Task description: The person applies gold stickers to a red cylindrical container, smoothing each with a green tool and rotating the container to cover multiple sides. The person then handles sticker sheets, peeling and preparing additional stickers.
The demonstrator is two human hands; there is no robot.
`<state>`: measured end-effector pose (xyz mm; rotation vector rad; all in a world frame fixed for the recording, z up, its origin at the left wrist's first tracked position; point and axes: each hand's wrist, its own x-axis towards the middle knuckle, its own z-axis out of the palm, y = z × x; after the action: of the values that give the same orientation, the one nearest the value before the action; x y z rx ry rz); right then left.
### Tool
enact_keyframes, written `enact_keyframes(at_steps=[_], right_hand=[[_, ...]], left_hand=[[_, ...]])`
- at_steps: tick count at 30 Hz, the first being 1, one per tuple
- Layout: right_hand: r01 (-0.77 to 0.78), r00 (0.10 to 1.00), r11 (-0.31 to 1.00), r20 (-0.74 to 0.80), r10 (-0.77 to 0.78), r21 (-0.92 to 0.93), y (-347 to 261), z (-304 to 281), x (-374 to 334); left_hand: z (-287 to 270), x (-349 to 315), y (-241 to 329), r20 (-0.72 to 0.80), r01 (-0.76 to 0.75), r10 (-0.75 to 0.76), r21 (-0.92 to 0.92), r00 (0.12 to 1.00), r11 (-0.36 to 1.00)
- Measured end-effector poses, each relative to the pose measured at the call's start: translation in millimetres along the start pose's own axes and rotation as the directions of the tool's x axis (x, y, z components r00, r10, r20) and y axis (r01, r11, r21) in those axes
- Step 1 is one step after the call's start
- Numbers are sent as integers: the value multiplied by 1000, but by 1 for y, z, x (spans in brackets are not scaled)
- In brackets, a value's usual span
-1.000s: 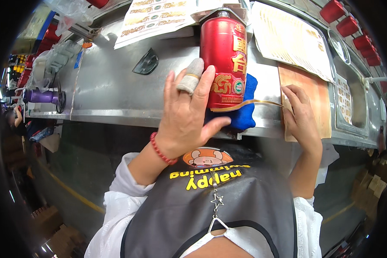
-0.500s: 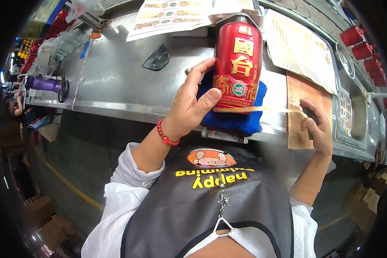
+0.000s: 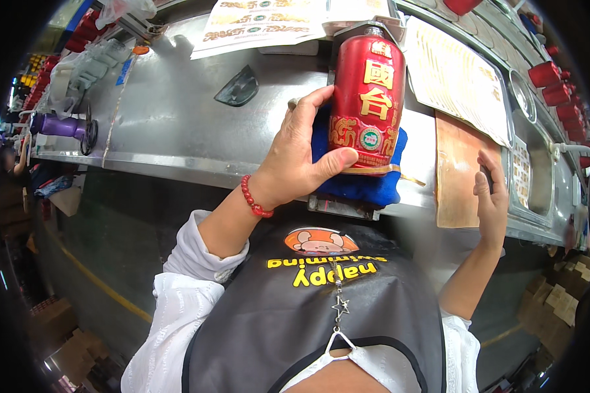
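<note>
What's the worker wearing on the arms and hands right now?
Both hands are bare, no gloves. The left hand has a red bead bracelet at the wrist. White textured sleeves are pushed up past the forearms on both arms.

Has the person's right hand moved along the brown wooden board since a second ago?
Yes. The right hand has slid from the left edge of the brown wooden board to its right edge, away from the red bottle.

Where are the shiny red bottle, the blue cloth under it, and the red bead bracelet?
Shiny red bottle (image 3: 367, 98), head view, middle of its body.
Blue cloth (image 3: 360, 187), head view, lower front fold.
Red bead bracelet (image 3: 252, 200), head view, beads on the left wrist.
</note>
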<state>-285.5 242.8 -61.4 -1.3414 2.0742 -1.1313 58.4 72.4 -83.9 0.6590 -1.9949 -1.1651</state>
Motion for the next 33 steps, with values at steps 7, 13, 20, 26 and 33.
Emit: enact_keyframes(at_steps=[7,13,20,26,33], right_hand=[[448,893,885,96,-439,-124,-65,57,-19],[692,722,697,173,-670,-187,-93,107,-21],[700,714,685,165,-680,-202,-82,109,-23],[687,727,703,170,-666,-186,-79,114,-24],[683,730,711,200,-654,-167,-86,108,-26]], left_hand=[[-4,4,-7,-6,36,-36,-10,999,999],[1,5,-10,-51,-64,69,82,996,995],[-4,5,-12,-21,-47,48,45,999,998],[-5,6,-18,-31,-62,62,30,998,998],[-9,-8,14,-41,-437,490,393,871,809]])
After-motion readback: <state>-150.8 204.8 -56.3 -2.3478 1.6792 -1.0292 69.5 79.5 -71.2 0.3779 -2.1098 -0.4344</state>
